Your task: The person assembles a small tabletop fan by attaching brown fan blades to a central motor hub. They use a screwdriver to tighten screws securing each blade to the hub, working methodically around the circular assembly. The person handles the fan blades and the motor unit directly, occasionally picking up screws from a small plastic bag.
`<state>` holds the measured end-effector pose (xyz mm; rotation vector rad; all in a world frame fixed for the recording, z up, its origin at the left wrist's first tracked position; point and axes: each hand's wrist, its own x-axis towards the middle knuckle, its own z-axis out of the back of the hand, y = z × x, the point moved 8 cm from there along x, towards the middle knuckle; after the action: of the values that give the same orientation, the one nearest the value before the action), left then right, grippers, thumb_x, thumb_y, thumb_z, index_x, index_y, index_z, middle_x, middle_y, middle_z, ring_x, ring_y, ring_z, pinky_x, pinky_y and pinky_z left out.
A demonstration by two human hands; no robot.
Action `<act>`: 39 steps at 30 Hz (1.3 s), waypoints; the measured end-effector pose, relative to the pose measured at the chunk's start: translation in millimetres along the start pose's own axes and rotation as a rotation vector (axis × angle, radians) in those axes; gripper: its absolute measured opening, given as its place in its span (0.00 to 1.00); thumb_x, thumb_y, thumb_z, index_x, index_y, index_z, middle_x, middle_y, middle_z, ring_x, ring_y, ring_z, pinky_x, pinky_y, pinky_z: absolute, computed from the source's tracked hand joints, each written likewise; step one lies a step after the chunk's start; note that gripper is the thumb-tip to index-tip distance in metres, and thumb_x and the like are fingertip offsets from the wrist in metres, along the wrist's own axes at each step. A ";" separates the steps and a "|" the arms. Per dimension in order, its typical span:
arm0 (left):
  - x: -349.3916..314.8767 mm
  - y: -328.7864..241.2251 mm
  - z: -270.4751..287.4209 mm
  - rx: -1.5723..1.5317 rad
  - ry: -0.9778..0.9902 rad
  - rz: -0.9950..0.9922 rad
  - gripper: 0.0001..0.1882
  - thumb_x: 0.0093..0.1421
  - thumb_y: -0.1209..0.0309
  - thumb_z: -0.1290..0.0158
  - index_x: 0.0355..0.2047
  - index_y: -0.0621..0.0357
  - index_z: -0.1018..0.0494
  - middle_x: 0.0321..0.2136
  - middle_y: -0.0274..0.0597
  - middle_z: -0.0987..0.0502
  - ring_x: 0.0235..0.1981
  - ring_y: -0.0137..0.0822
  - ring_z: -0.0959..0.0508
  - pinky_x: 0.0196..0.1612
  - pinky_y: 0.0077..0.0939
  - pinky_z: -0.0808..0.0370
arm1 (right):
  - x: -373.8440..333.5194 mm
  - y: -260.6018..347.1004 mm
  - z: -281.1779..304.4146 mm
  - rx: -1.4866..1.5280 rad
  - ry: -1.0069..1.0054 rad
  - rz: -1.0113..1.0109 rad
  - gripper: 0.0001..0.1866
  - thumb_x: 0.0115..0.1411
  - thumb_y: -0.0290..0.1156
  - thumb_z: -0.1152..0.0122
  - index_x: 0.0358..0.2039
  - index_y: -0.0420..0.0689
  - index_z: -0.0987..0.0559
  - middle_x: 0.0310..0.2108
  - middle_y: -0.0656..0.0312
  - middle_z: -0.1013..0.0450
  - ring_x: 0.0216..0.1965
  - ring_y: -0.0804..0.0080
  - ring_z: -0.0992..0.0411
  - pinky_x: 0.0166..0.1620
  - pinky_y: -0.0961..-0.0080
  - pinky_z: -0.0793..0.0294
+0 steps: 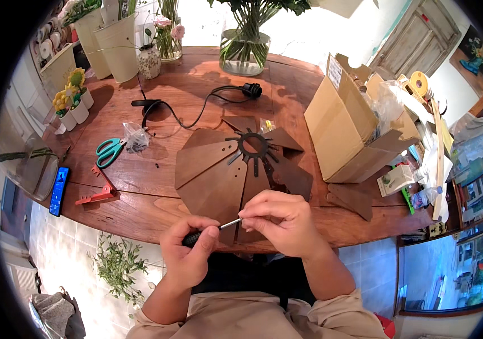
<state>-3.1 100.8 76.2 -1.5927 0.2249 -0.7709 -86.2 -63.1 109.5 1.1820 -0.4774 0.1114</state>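
Near the front edge of the table, my left hand (190, 243) is closed round the black handle of a screwdriver (230, 224). Its metal shaft points right, toward my right hand (281, 220), whose thumb and fingers are pinched at the tip. Whatever small piece sits there is too small to make out. Just beyond my hands lie flat brown panels (210, 164), fanned out around a black slotted ring (252, 146). Several panels are overlapping, and the nearest are partly hidden by my hands. A separate brown panel (351, 200) lies to the right.
A black cord with a lamp socket (251, 90) curls behind the panels. Left lie teal scissors (110, 151), a small clear bag (136, 137), a red tool (99, 193) and a phone (59, 191). An open cardboard box (340, 124) stands right; a glass vase (245, 53) stands far.
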 end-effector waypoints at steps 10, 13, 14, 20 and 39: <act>1.0 51.2 -25.4 -0.826 0.016 0.287 0.10 0.65 0.77 0.46 0.46 0.64 0.24 0.32 0.46 0.21 0.23 0.28 0.27 0.24 0.21 0.30 | 14.7 -28.4 -0.3 0.453 -0.036 -0.312 0.09 0.61 0.17 0.37 0.44 0.32 0.20 0.35 0.60 0.22 0.38 0.76 0.22 0.41 0.82 0.21; 0.0 61.0 -36.9 -1.014 -0.001 0.350 0.09 0.68 0.74 0.49 0.47 0.62 0.25 0.31 0.46 0.22 0.21 0.28 0.29 0.23 0.21 0.33 | 20.6 -29.3 -4.0 0.366 0.015 -0.231 0.11 0.61 0.15 0.37 0.44 0.32 0.21 0.37 0.56 0.22 0.39 0.72 0.21 0.41 0.78 0.18; 0.8 62.4 -39.1 -1.040 -0.024 0.367 0.09 0.68 0.74 0.49 0.47 0.62 0.26 0.31 0.45 0.22 0.21 0.27 0.29 0.23 0.21 0.32 | 22.7 -27.9 -2.2 0.319 -0.010 -0.243 0.12 0.61 0.15 0.37 0.45 0.32 0.21 0.37 0.56 0.22 0.39 0.73 0.21 0.42 0.78 0.18; 7.1 69.1 -36.9 -1.073 -0.063 0.384 0.09 0.68 0.75 0.50 0.47 0.61 0.26 0.30 0.44 0.23 0.22 0.26 0.29 0.24 0.20 0.32 | 32.2 -33.6 -1.1 0.157 0.035 -0.237 0.16 0.59 0.14 0.36 0.49 0.31 0.22 0.40 0.55 0.22 0.42 0.73 0.21 0.42 0.79 0.18; 21.5 81.2 -22.7 -0.950 -0.200 0.266 0.10 0.66 0.75 0.47 0.47 0.63 0.26 0.30 0.46 0.24 0.21 0.26 0.30 0.23 0.20 0.32 | 39.4 -41.8 9.6 -0.886 -0.028 -0.038 0.52 0.41 0.49 0.21 0.64 0.42 0.35 0.65 0.48 0.43 0.68 0.44 0.49 0.66 0.42 0.51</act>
<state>22.9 55.0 7.0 -2.4434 0.7155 -0.2763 -40.1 -94.3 92.6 0.3230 -0.4549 -0.1434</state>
